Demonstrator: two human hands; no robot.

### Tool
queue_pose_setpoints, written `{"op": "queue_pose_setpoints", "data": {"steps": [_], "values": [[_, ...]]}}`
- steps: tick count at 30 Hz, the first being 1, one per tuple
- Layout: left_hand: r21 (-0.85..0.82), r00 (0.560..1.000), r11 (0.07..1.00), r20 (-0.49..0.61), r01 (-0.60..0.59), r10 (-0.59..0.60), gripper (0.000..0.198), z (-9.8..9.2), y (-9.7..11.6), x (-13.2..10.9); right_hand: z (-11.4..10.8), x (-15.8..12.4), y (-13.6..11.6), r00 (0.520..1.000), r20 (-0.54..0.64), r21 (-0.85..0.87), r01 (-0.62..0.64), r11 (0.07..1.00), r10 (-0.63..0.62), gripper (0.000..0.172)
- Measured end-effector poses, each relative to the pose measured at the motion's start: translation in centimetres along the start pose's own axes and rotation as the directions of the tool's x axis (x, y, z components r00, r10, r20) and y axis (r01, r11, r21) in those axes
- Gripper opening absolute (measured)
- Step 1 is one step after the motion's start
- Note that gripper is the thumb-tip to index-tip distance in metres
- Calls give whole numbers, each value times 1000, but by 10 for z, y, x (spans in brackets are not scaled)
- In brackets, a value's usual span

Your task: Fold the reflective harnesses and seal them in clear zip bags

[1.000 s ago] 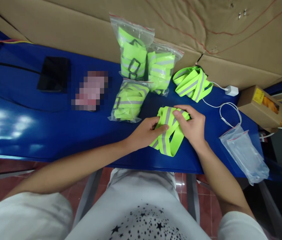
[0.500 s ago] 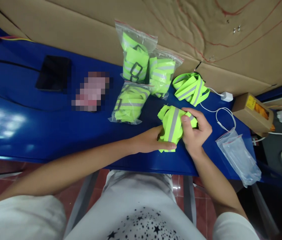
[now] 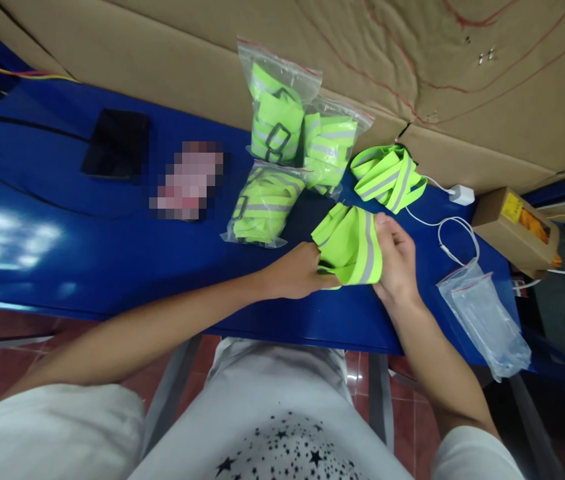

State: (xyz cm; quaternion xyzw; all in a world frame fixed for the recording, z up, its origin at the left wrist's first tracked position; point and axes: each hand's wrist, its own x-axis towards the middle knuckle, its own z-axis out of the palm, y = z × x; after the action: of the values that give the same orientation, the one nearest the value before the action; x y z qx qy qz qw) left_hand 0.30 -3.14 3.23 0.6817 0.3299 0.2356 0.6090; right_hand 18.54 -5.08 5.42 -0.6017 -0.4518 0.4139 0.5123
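Between my hands, just above the blue table, is a folded neon-yellow reflective strap (image 3: 349, 243) with a grey stripe. My left hand (image 3: 299, 272) is closed on its left side, fingers partly hidden. On the right, my right hand (image 3: 396, 260) grips the strap's edge, thumb up and fingers curled. Beyond the hands lies a loose bundle of the same strap (image 3: 389, 177). Left of it are three clear zip bags with straps inside: a tall one (image 3: 277, 127) with a black buckle showing, another (image 3: 329, 150) beside it, and a third (image 3: 265, 203) in front.
Empty clear bags (image 3: 487, 323) lie at the table's right edge. Behind them are a white cable (image 3: 462, 223), a charger (image 3: 461, 195) and a cardboard box (image 3: 517, 230). On the left sit a black device (image 3: 115, 143) and a blurred-out pinkish item (image 3: 189, 180). Cardboard lines the wall (image 3: 162, 53).
The strap bundle has been turned and opened out a little, so its striped face now curves on the right. My right hand has shifted from its top to its right edge.
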Motion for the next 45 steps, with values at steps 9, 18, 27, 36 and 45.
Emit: {"op": "queue_pose_setpoints", "data": {"steps": [9,18,27,36,45], "values": [[36,977,984,132,-175,169,31,-3,-6,-1,-11,11,5,929,215,-159,336,928,-300,27],[-304,969,952,222,-38,110,21,-19,10,-2,-27,7,-4,758,641,-190,309,932,-121,58],[-519,917,824,398,228,-3,34,-26,12,-4,-40,11,-14,556,811,-203,559,804,-182,117],[-121,947,987,316,104,-61,34,-31,14,1,-32,11,0,640,685,-203,627,752,-349,71],[590,974,775,-136,226,-181,64,-25,27,-2,-24,3,-4,726,605,-235,556,797,-328,65]]}}
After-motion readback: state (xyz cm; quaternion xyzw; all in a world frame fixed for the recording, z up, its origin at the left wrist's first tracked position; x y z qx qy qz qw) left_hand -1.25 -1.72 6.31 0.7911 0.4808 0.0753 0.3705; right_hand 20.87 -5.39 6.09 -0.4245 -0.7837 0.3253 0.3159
